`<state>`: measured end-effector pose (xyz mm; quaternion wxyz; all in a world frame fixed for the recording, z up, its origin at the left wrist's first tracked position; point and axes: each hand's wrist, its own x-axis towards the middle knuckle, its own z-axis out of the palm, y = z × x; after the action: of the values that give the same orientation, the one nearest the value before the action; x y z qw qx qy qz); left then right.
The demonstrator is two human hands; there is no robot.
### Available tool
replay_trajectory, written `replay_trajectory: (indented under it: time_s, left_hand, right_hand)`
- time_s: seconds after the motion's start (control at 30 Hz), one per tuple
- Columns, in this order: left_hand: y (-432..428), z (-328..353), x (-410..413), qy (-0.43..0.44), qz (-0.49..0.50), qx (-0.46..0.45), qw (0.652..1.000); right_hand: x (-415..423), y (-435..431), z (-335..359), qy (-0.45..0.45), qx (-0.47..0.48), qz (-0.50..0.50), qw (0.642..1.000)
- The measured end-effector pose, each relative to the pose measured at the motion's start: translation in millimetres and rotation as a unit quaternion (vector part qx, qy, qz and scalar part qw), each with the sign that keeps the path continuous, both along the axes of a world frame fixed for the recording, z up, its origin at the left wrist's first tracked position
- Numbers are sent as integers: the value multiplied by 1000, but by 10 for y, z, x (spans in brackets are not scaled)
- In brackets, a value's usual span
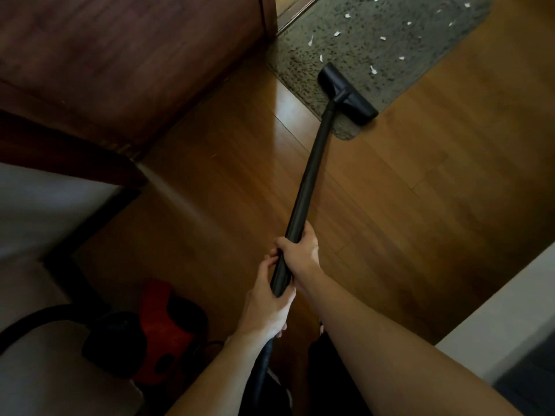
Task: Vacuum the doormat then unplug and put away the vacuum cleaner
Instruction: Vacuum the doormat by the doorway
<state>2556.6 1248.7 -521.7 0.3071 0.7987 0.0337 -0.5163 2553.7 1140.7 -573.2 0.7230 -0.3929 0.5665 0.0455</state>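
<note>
Doormat (390, 52): grey, strewn with white paper scraps (338, 33); black vacuum floor head (345, 91) on it; left hand (265, 298) and right hand (300, 250) both grasping black wand (312, 163).

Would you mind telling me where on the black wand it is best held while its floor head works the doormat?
Grip the wand at its near, upper end, from above, as the left hand and right hand do now. It is a long, straight, slim tube slanting down to the floor head on the doormat, so hands stacked there probably give the most leverage.
</note>
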Motion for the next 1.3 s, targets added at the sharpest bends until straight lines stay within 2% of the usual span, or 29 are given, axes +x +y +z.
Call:
replay_trajectory:
  time_s: [0.17,0.57,0.67,0.87,1.1,1.3]
  left_hand:
    - [117,-83,151,34,17,-54,998]
    - [549,-2,324,77,-25,-4,997]
    - [682,64,440,64,-32,-11,997]
    - [694,149,566,88,19,-57,994]
    - [356,112,679,14,-19,-53,998]
    - [1,66,698,-7,-39,-21,999]
  right_hand:
    - [162,99,-52,43,24,-21,999]
    - [246,691,-17,84,-27,-20,996]
    - [367,807,24,86,-29,-14,996]
    - [539,786,115,92,-46,14,995]
    - [650,467,28,85,-50,6,995]
    - [657,134,-27,77,-35,1,996]
